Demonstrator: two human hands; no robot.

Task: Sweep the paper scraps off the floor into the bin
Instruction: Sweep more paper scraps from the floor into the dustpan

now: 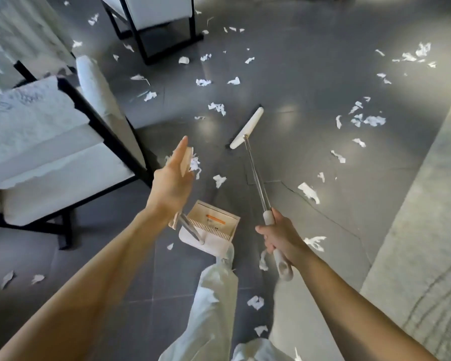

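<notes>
With the right hand gripping the broom and the left hand straight-fingered along the dustpan handle, short low strokes look best, dragging the paper scraps scattered over the floor from 9 through 3 o'clock toward 6 o'clock.

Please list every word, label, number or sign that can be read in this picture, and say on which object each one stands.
No text can be read here.
Dustpan: an orange label with small dark print below it, both too blurred to read.
Broom: no text visible.
Paper scraps: no print that can be made out.
</notes>
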